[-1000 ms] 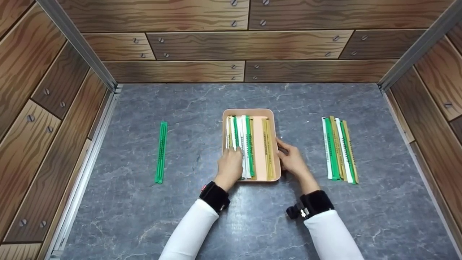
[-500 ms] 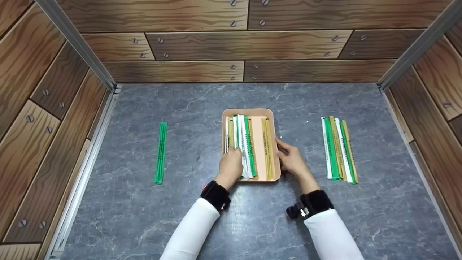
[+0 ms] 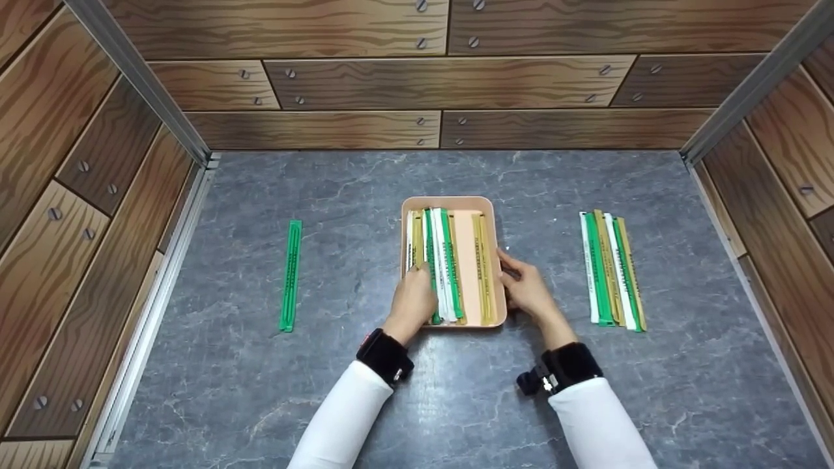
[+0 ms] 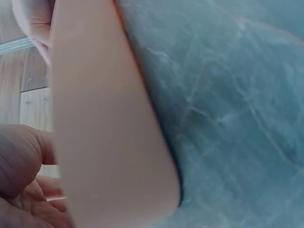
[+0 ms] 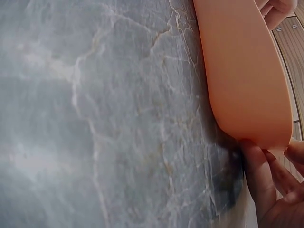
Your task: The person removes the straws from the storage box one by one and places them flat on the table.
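A pale pink tray [image 3: 467,286] stands mid-table, holding wrapped straws in white, green and gold. Most of these straws [image 3: 446,260] lie along its left side; a gold pair [image 3: 483,267] lies near its right wall. My left hand [image 3: 412,301] reaches over the left part with fingers bent down among the straws. Its fingertips are hidden, so whether it pinches one cannot be told. My right hand [image 3: 529,290] grips the tray's right wall, thumb by the rim. In the right wrist view, fingers [image 5: 259,173] touch the tray's near corner. The left wrist view shows the tray's outer wall [image 4: 104,123].
One green wrapped straw pack [image 3: 290,277] lies alone on the left. To the right is a row of white, green and gold wrapped straws [image 3: 612,273]. Wood-patterned walls [image 3: 449,81] enclose the grey marbled table [image 3: 365,176] at the back and sides.
Under my left hand the straws have shifted: a green one now shows beside the white, and a gold one is more exposed at the left. My right hand stays on the tray.
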The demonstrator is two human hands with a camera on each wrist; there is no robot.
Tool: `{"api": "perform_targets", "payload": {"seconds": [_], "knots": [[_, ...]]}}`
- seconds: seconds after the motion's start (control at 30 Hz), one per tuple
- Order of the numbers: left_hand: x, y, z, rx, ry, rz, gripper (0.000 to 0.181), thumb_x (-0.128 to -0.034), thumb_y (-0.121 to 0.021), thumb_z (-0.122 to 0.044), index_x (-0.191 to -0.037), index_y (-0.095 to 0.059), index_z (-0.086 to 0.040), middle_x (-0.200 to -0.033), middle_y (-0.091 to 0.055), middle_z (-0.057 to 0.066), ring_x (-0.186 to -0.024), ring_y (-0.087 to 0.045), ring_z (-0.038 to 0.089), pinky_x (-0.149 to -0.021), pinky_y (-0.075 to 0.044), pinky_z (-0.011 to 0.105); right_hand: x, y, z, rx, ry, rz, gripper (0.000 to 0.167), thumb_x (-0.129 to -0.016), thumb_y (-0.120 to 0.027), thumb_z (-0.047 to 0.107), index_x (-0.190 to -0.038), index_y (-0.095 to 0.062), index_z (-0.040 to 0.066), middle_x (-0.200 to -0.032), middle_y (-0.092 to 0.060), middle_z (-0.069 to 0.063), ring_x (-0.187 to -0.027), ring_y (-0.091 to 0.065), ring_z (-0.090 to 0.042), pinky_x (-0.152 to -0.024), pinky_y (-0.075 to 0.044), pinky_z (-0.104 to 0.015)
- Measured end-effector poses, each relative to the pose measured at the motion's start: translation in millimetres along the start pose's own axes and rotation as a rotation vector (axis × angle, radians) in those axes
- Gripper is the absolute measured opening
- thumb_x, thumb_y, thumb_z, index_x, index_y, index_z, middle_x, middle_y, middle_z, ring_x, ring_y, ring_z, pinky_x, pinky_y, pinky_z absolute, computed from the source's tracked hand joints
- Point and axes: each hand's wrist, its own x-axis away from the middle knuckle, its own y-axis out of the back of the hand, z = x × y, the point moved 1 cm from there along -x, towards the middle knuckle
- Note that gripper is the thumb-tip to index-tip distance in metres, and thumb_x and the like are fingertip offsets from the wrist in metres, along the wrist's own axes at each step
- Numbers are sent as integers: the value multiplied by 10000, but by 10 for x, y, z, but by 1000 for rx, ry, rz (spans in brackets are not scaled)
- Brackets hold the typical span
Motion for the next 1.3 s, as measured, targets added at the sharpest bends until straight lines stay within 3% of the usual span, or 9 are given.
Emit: {"api": "perform_targets", "payload": {"seconds": [0.13,0.2,0.37,0.53,0.77,1.0,1.17,1.3], "knots": [[60,149,5,166,24,15,625,-760,-507,182,-1379,-468,103,-1247,-584,289,-770,-642,266,-573,-535,236,1,0,-4,-18,-5,8,525,-990,-498,-19,-1495,-393,75,-1393,-482,-281,-1078,-591,-345,-599,-590,-379],[85,250,12,233,44,23,645,-776,-499,175,-1412,-446,79,-1234,-604,272,-694,-625,226,-527,-516,232,-2,-1,-8,-14,-7,5,523,-990,-503,-14,-1493,-399,78,-1391,-487,-278,-1072,-596,-345,-587,-589,-380],[144,491,121,322,50,-18,579,-811,-531,150,-1381,-502,57,-976,-681,176,-654,-613,184,-559,-531,263,-5,-1,-4,-2,-9,3,519,-995,-498,-4,-1497,-390,74,-1409,-472,-273,-1090,-590,-349,-599,-590,-382],[205,670,393,380,69,-93,581,-759,-530,180,-1330,-544,79,-948,-677,202,-716,-637,212,-632,-558,294,-2,-7,8,2,-23,2,523,-999,-496,3,-1502,-393,101,-1422,-472,-247,-1096,-588,-349,-604,-591,-394],[319,848,885,268,132,-187,541,-741,-526,161,-1270,-598,80,-886,-670,163,-773,-623,282,-724,-531,411,-10,-5,-5,46,-16,-10,522,-996,-513,18,-1497,-407,123,-1412,-488,-239,-1054,-613,-337,-504,-570,-358],[395,1030,1308,164,297,-165,535,-821,-477,137,-1340,-563,35,-1004,-674,209,-901,-644,353,-756,-532,464,-14,0,-20,30,-24,2,524,-1001,-502,17,-1503,-395,121,-1411,-481,-252,-1048,-617,-347,-531,-579,-366],[410,1154,1495,112,412,-163,526,-864,-471,88,-1375,-547,-11,-1063,-674,208,-937,-645,374,-730,-515,503,-7,2,-13,7,-29,12,531,-1004,-485,11,-1513,-377,118,-1403,-483,-258,-1029,-627,-352,-586,-589,-402],[399,1201,1572,82,464,-127,521,-898,-468,73,-1409,-512,-21,-1108,-663,232,-909,-640,385,-723,-506,514,0,3,-7,22,-39,12,533,-1008,-485,25,-1517,-375,138,-1412,-481,-242,-1024,-627,-335,-573,-588,-404]]}}
